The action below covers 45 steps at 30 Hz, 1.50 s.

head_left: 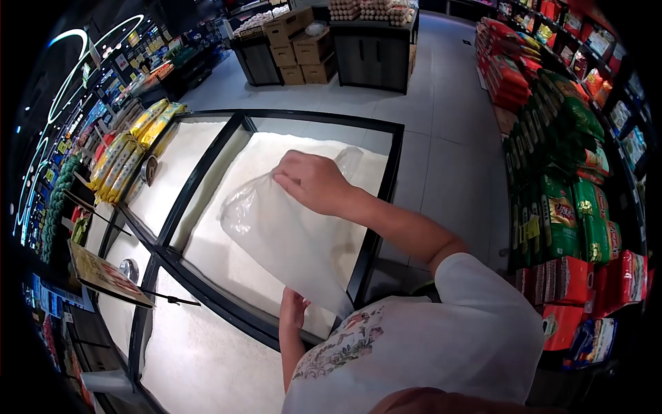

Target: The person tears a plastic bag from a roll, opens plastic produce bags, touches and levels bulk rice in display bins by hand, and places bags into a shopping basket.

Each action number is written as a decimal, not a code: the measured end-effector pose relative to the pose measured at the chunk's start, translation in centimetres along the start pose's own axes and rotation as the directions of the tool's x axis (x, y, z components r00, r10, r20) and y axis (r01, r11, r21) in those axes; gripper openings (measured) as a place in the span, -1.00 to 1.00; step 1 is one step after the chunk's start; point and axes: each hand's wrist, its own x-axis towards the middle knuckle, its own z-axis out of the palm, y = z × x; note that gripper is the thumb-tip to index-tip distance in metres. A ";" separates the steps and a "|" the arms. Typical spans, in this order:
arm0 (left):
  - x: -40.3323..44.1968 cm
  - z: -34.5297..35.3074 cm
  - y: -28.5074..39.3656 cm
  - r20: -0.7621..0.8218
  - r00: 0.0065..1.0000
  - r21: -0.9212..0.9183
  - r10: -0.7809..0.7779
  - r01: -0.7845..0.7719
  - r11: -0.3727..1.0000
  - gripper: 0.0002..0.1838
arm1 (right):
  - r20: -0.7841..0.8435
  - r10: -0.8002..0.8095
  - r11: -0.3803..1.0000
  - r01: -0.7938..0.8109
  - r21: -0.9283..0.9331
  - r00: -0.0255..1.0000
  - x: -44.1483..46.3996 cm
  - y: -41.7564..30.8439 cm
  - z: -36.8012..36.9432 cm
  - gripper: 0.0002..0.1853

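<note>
My right hand (pixel 314 181) is closed on the upper edge of a clear plastic bag (pixel 286 238), above a bin of white grain (pixel 214 259). The bag hangs wide and slanted, its lower end reaching toward my shirt. Below it, near the front edge of the bin, is my left hand (pixel 293 308), with its fingers curled beside the bag's lower side. Part of that hand is hidden, and whether it grips the plastic cannot be made out.
Black frames (pixel 200 172) divide the grain bins. A sign board (pixel 107 272) and a metal scoop (pixel 129 269) are at the left, yellow packs (pixel 117 165) beyond. Green sacks (pixel 558 214) line the right. Cardboard boxes (pixel 314 48) stand ahead.
</note>
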 end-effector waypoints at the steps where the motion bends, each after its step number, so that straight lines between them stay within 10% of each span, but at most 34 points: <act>1: -0.2 0.7 0.5 -0.009 1.000 -0.026 0.001 -0.001 1.000 -0.50 | -0.072 0.101 0.990 -0.094 0.107 0.992 0.7 -0.5 -1.0 -0.87; 4: 0.1 0.7 0.0 -0.029 0.999 -0.079 -0.025 0.023 0.997 -0.51 | -0.142 0.190 0.959 -0.153 0.238 0.971 1.2 -0.9 -1.7 -0.89; 7: 0.8 0.4 -1.3 0.037 0.998 -0.148 -0.060 0.065 0.987 -0.52 | 0.240 -0.013 1.000 0.008 0.021 0.971 -0.5 -0.9 0.4 -0.93; 11: 1.2 0.9 -1.5 0.207 0.977 -0.246 -0.055 0.107 0.963 -0.50 | -0.098 0.213 0.930 -0.171 0.327 0.972 0.5 -0.1 -0.7 -0.93; 15: -0.4 3.4 0.2 0.234 0.968 -0.302 -0.091 0.161 0.940 -0.50 | 0.181 0.004 0.997 -0.018 0.081 0.983 -0.3 -0.8 0.1 -0.94; 19: 0.6 3.1 -0.7 0.250 0.967 -0.327 -0.055 0.138 0.935 -0.52 | -0.109 0.246 0.902 -0.187 0.389 0.963 0.2 0.2 -0.4 -0.93; 24: 1.3 2.2 -1.5 0.255 0.965 -0.531 -0.054 0.186 0.826 -0.66 | 0.118 0.115 0.963 -0.140 0.232 0.986 -0.9 -0.1 0.2 -0.94; 27: 1.9 1.2 -1.0 0.226 0.974 -0.635 0.010 0.140 0.760 -0.65 | -0.080 0.212 0.922 -0.172 0.348 0.974 -0.7 0.7 -0.1 -0.92; 31: 1.5 -1.4 1.4 0.191 0.975 -0.725 0.110 0.064 0.686 -0.64 | 0.144 0.131 0.966 -0.159 0.203 0.981 -1.3 0.4 0.1 -0.96; 35: 0.6 -3.7 2.8 0.176 0.971 -0.762 0.164 0.029 0.647 -0.64 | -0.074 0.209 0.909 -0.166 0.382 0.975 -1.1 1.0 0.0 -0.94; 45: -0.2 -4.1 1.1 -0.102 0.993 -0.712 0.053 -0.111 0.694 -0.63 | 0.082 0.211 0.918 -0.226 0.325 0.974 -2.3 1.4 1.2 -0.94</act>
